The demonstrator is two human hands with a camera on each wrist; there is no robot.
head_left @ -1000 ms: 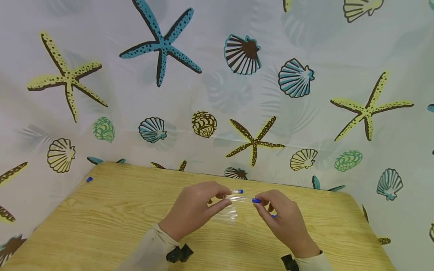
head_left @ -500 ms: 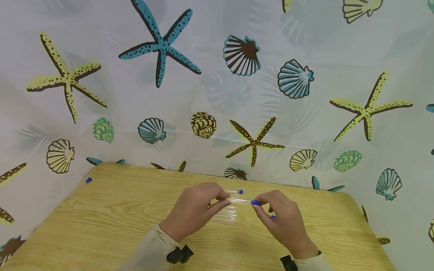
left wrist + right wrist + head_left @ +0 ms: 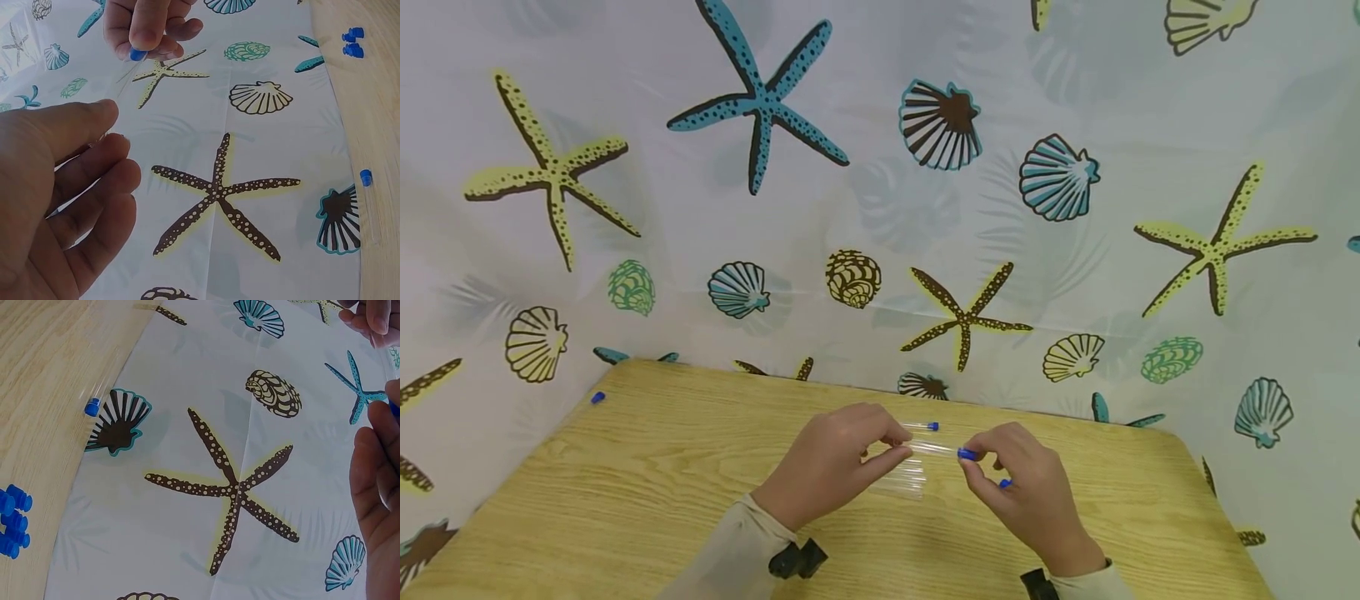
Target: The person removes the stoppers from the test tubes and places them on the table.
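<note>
A clear, thin test tube (image 3: 934, 448) spans the gap between my two hands, held above the table. My left hand (image 3: 835, 454) pinches its left end between thumb and fingers. At the other end sits a blue cap (image 3: 967, 454), which my right hand (image 3: 1026, 483) pinches with thumb and forefinger; in the left wrist view this cap (image 3: 137, 55) shows under the fingertips. How deep the cap sits in the tube is too small to tell. Below and behind the left fingers, several clear tubes (image 3: 906, 482) lie side by side, partly hidden by that hand.
Beyond the hands lies another tube with a blue cap (image 3: 933, 426). Several loose blue caps (image 3: 15, 520) are grouped on the wooden table (image 3: 700, 467), mostly hidden behind the right hand in the head view. One blue cap (image 3: 598, 397) lies at the far left edge. A patterned cloth (image 3: 865, 200) hangs behind.
The capped end of the tube has dipped slightly, along with the right fingertips. The tube's left end, visible at the left fingertips a second ago, is now covered by them. Both grips stay.
</note>
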